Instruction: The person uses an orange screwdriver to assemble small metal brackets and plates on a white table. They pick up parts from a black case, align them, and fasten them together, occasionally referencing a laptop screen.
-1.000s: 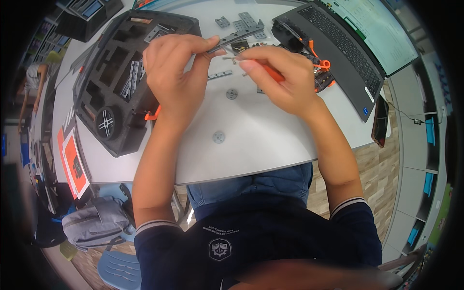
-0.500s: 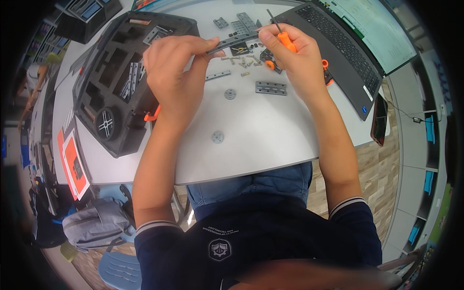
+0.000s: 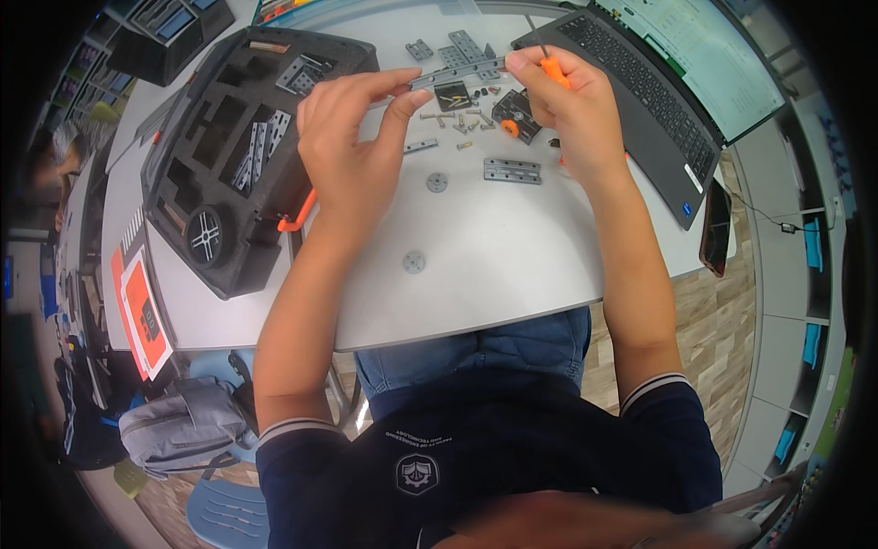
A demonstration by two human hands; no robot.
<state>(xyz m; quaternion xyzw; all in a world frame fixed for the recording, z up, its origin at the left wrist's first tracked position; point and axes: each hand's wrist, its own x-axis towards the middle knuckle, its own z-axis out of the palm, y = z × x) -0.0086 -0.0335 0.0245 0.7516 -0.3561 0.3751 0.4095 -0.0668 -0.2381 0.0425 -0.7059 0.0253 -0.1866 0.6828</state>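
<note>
A white table fills the middle of the frame, two grey hub discs on it at centre. Past them lie loose screws. At upper centre the left hand pinches one end of a perforated bar; the right hand, at its other end, grips an orange-handled screwdriver, blade upward. Aligning the bar seems the step in hand; the next move probably calls for steadying it. Farthest stand perforated plates.
</note>
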